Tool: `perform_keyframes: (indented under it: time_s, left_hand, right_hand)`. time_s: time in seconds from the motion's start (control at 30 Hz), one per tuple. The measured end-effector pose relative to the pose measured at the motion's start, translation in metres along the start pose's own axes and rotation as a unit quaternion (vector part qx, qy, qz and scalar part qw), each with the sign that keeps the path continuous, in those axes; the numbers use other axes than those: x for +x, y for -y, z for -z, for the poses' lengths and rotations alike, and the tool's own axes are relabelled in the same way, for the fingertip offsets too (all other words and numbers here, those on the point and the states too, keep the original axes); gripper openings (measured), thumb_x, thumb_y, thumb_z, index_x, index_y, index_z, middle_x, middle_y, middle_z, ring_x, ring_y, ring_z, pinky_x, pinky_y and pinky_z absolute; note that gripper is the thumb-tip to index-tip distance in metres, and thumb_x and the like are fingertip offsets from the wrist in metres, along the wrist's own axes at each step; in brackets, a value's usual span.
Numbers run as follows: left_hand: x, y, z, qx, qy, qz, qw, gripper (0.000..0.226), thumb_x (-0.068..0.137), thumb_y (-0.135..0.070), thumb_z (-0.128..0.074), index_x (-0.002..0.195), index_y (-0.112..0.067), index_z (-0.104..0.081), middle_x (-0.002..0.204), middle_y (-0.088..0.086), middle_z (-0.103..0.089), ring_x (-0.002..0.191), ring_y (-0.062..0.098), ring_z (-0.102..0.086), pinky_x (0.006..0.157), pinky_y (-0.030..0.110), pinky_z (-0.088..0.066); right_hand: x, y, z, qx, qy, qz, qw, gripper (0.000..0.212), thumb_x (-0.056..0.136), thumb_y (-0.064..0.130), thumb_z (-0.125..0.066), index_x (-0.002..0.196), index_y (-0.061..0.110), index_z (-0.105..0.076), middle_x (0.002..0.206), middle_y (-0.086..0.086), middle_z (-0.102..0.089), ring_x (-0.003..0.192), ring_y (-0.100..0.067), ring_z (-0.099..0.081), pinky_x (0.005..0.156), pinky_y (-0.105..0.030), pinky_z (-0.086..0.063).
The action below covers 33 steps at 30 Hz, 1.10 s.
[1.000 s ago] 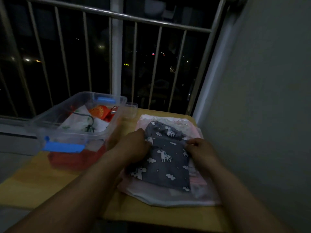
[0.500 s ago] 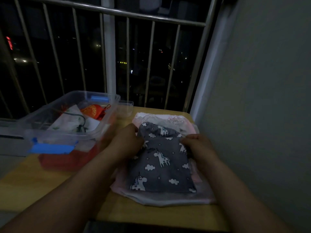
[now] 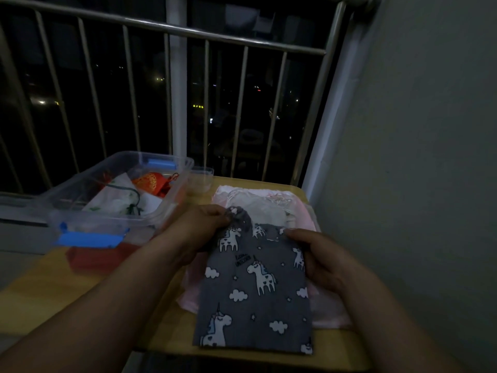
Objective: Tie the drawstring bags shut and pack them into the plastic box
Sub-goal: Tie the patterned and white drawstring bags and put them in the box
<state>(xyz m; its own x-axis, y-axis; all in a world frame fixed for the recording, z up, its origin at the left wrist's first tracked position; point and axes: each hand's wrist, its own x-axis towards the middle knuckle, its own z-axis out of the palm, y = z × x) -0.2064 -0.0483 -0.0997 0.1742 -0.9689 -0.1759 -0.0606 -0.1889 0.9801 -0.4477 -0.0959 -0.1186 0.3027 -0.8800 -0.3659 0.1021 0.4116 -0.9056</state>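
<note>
Your left hand [image 3: 199, 230] pinches the gathered top corner of the grey unicorn drawstring bag [image 3: 255, 292], and your right hand [image 3: 320, 257] grips its right edge, fingers curled. The bag hangs at lower centre of the frame, over a pink pile [image 3: 328, 305] on the table [image 3: 53, 300]. The plastic box [image 3: 172, 195] sits centre left, holding a white bag [image 3: 121, 195] and a red bag [image 3: 150, 181].

Dim night scene, faint overhead light, dark corners, wide-angle bending of the railing [image 3: 166, 30], soft noisy detail
</note>
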Motion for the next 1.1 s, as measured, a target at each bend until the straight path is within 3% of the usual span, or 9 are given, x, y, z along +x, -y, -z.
perform_keyframes:
  time_s: [0.17,0.27,0.33,0.43,0.57,0.7,0.8,0.97,1.1]
  left_hand:
    - [-0.003,-0.006,-0.006,-0.096,0.042,0.007,0.995,0.028,0.101,-0.008,-0.053,0.12,-0.012,-0.073,0.11,0.017,-0.077,0.105,0.034,-0.074,0.101,0.049,-0.055]
    - [-0.006,-0.008,-0.011,-0.091,0.028,0.012,0.995,0.026,0.102,-0.019,-0.053,0.113,-0.01,-0.074,0.105,0.016,-0.078,0.099,0.033,-0.074,0.096,0.043,-0.057]
    - [-0.007,-0.009,-0.011,-0.079,0.013,0.002,0.997,0.025,0.101,-0.028,-0.058,0.109,-0.01,-0.074,0.103,0.015,-0.078,0.098,0.031,-0.074,0.094,0.043,-0.056]
    - [-0.004,-0.005,-0.012,-0.058,0.004,-0.05,0.997,0.024,0.103,-0.024,-0.058,0.112,-0.009,-0.074,0.106,0.014,-0.077,0.102,0.03,-0.074,0.096,0.043,-0.058]
    - [-0.002,-0.003,-0.013,-0.053,-0.009,-0.064,0.997,0.02,0.103,-0.012,-0.056,0.11,-0.01,-0.075,0.109,0.013,-0.076,0.105,0.028,-0.072,0.097,0.04,-0.058]
    - [-0.003,-0.002,-0.014,-0.047,-0.006,-0.068,0.997,0.021,0.103,-0.023,-0.058,0.105,-0.016,-0.079,0.11,0.006,-0.076,0.108,0.025,-0.071,0.1,0.042,-0.056]
    - [-0.004,0.0,-0.015,-0.049,-0.02,-0.065,0.996,0.024,0.104,-0.025,-0.057,0.104,-0.011,-0.077,0.108,0.011,-0.076,0.105,0.029,-0.071,0.096,0.042,-0.058]
    - [-0.003,0.002,-0.017,-0.148,-0.046,-0.044,0.987,0.022,0.103,-0.018,-0.055,0.102,-0.005,-0.073,0.091,0.014,-0.072,0.066,0.014,-0.072,0.052,0.02,-0.053]
    - [-0.001,0.003,-0.019,-0.271,-0.036,0.001,0.962,0.018,0.1,-0.02,-0.058,0.1,-0.01,-0.073,0.098,0.019,-0.073,0.082,0.027,-0.073,0.068,0.031,-0.06]
  right_hand:
    - [-0.005,0.004,-0.012,0.051,0.022,0.003,0.998,0.036,0.099,0.032,-0.063,0.124,0.008,-0.071,0.118,-0.021,-0.074,0.103,-0.037,-0.072,0.088,-0.045,-0.056]
    - [-0.001,0.004,-0.017,0.075,0.039,0.003,0.996,0.041,0.097,0.035,-0.065,0.126,0.007,-0.071,0.122,-0.022,-0.073,0.107,-0.039,-0.07,0.097,-0.05,-0.054]
    - [0.0,0.004,-0.019,0.076,0.037,0.011,0.996,0.041,0.095,0.034,-0.066,0.126,0.006,-0.071,0.121,-0.021,-0.073,0.102,-0.038,-0.071,0.093,-0.048,-0.055]
    - [0.003,0.002,-0.02,0.089,0.044,0.024,0.995,0.043,0.092,0.03,-0.067,0.125,0.004,-0.071,0.12,-0.022,-0.073,0.098,-0.037,-0.073,0.087,-0.045,-0.058]
    - [0.007,0.0,-0.02,0.106,0.036,0.025,0.993,0.044,0.093,0.032,-0.068,0.127,0.004,-0.071,0.125,-0.024,-0.07,0.111,-0.04,-0.069,0.095,-0.05,-0.056]
    - [0.008,-0.001,-0.023,0.104,0.014,0.043,0.994,0.032,0.1,0.028,-0.063,0.124,0.009,-0.073,0.119,-0.02,-0.074,0.101,-0.037,-0.072,0.089,-0.047,-0.058]
    - [0.008,-0.002,-0.024,0.102,0.007,0.078,0.992,0.026,0.104,0.024,-0.056,0.123,0.015,-0.072,0.117,-0.017,-0.075,0.104,-0.037,-0.072,0.093,-0.047,-0.057]
    - [0.004,0.003,-0.025,0.136,0.009,0.066,0.988,0.018,0.102,0.026,-0.059,0.112,0.016,-0.07,0.115,-0.02,-0.074,0.089,-0.035,-0.074,0.08,-0.044,-0.061]
    - [-0.002,0.008,-0.026,0.173,0.033,0.063,0.982,0.014,0.102,0.026,-0.059,0.101,0.016,-0.069,0.1,-0.016,-0.076,0.082,-0.033,-0.075,0.073,-0.042,-0.063]
